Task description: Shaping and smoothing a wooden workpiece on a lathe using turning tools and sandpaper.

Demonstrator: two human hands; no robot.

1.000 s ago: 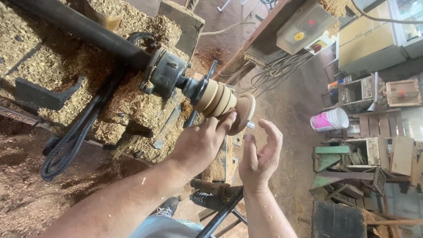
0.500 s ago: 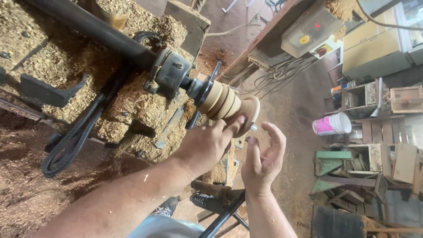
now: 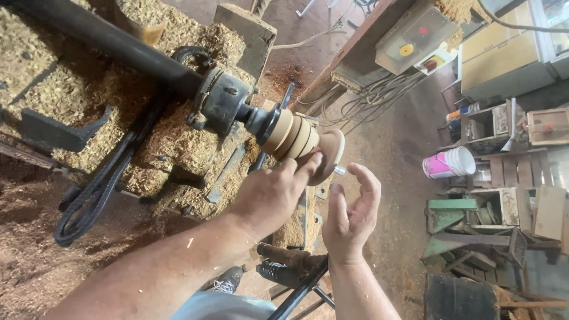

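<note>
I am looking down over a lathe bed (image 3: 89,89) buried in sawdust, its dark headstock (image 3: 222,104) sitting near the bed's right end. On its spindle, a pale turned wooden piece (image 3: 299,141) is standing out past that end, ribbed, ending in a rounded disc. It is looking light, stiff and smooth; the disc rim seems the surest hold. My left hand (image 3: 269,192) is pressing curled fingers against the disc's underside. My right hand (image 3: 351,216) is hovering open just beside it, gripping nothing.

Sawdust-strewn floor (image 3: 35,261), wooden shelves (image 3: 504,219) – cluttered, pink-white bucket (image 3: 448,162), daylight
</note>
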